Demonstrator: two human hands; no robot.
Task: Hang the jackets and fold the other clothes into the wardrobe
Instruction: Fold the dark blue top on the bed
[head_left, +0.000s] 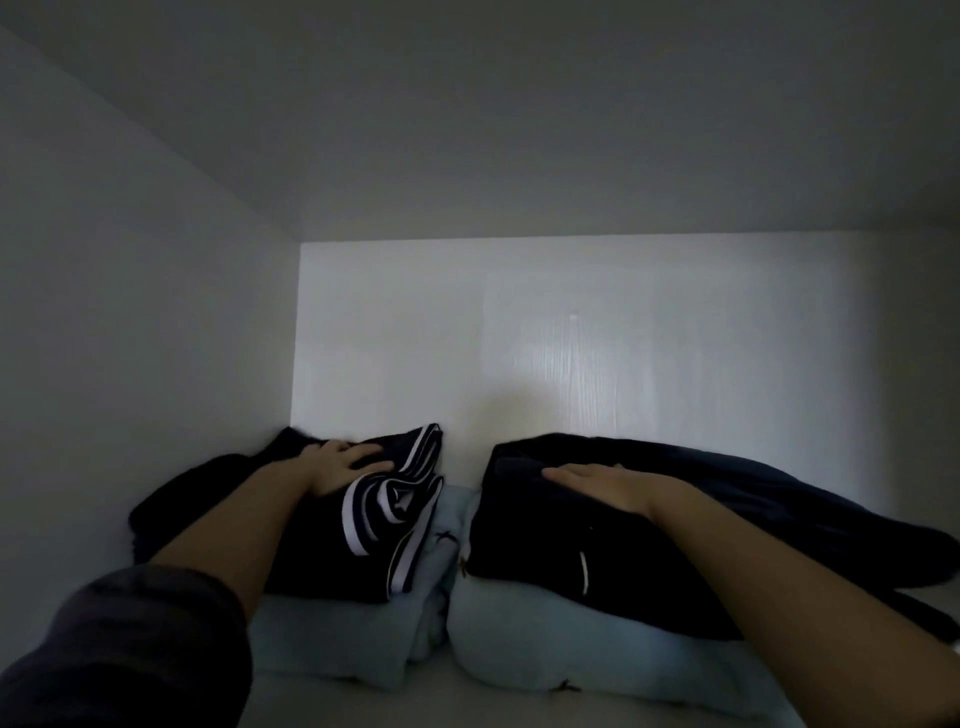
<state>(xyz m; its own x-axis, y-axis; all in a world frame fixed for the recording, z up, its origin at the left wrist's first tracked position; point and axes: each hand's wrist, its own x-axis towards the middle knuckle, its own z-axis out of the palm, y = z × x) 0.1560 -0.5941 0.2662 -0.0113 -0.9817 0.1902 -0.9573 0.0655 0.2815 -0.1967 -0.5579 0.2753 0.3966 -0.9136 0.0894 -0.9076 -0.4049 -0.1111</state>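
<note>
Both flat and gripping nothing, your left hand pressed the striped garment and your right hand the dark garment just beside it, each pile directly beneath.

Lower left, a dark grey sleeve sits bunched in soft folds, blurred near the frame's edge. Straight ahead a pale patch of light glows, with faint vertical grain showing through it.

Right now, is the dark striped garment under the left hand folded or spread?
Folded: the striped garment lies in doubled layers, white bands stacked, atop a light blue garment, with the left hand resting on it.
</note>
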